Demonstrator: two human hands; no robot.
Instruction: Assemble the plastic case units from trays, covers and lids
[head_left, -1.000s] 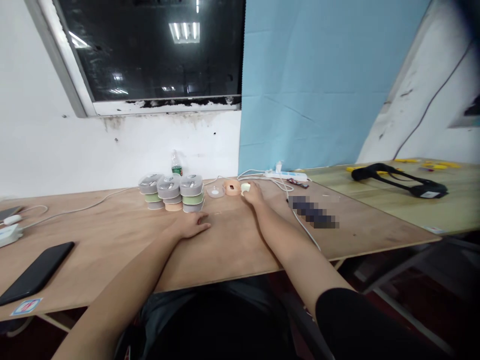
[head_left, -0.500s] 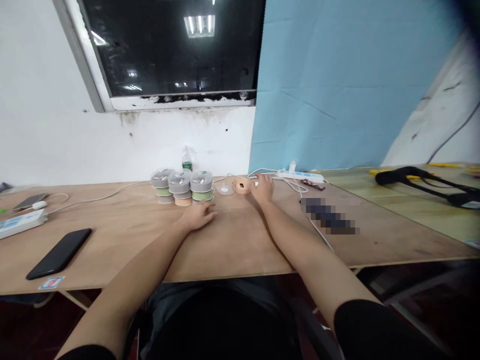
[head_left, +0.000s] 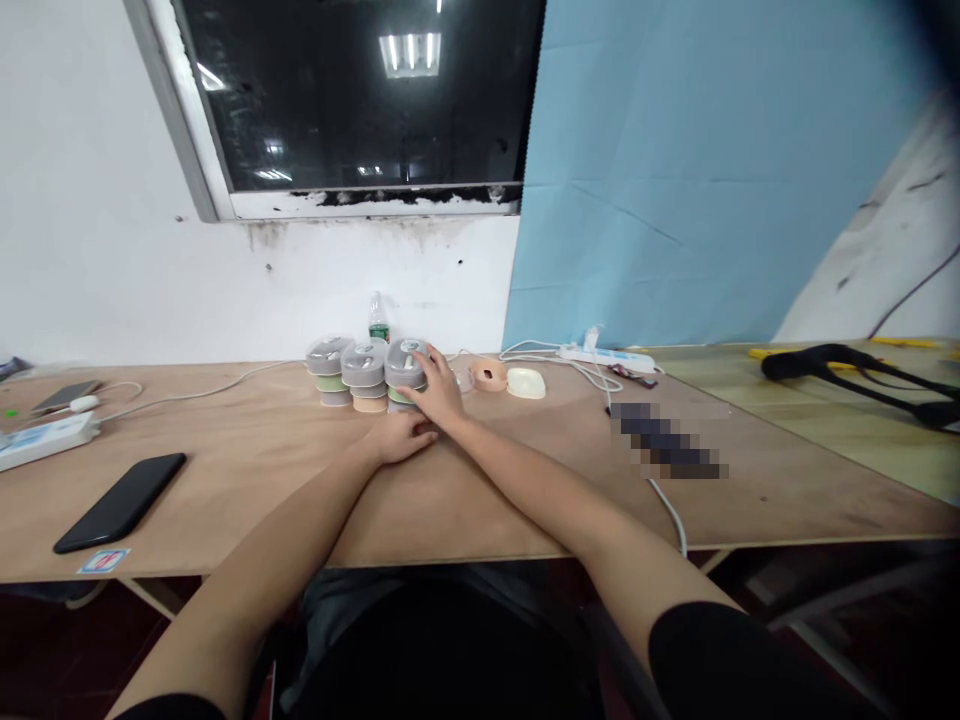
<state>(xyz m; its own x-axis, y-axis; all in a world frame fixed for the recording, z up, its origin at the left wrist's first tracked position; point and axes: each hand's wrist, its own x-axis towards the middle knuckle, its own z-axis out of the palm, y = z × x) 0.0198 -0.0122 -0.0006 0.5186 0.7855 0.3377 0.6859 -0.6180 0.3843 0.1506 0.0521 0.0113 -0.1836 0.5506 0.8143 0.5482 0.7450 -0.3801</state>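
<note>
Three short stacks of round containers with grey lids [head_left: 364, 372] stand at the back middle of the wooden table [head_left: 240, 470]. My right hand [head_left: 435, 388] reaches the rightmost stack, fingers curled round its top container. My left hand [head_left: 401, 440] rests flat on the table just in front of the stacks, fingers loosely together and empty. To the right of the stacks lie an orange round part [head_left: 487, 374], a cream-coloured lid-like piece [head_left: 526, 382] and a clear lid, mostly hidden behind my right hand.
A black phone [head_left: 120, 500] and a white power strip [head_left: 41, 440] lie at the left. A small bottle [head_left: 378, 320] stands by the wall. Another power strip [head_left: 607, 356] and cables lie at the right, with a black strap-like object [head_left: 855, 375] on the neighbouring table.
My right hand left the cream piece at the right and moved left onto the rightmost stack. The left hand stayed in place. The camera turned slightly left.
</note>
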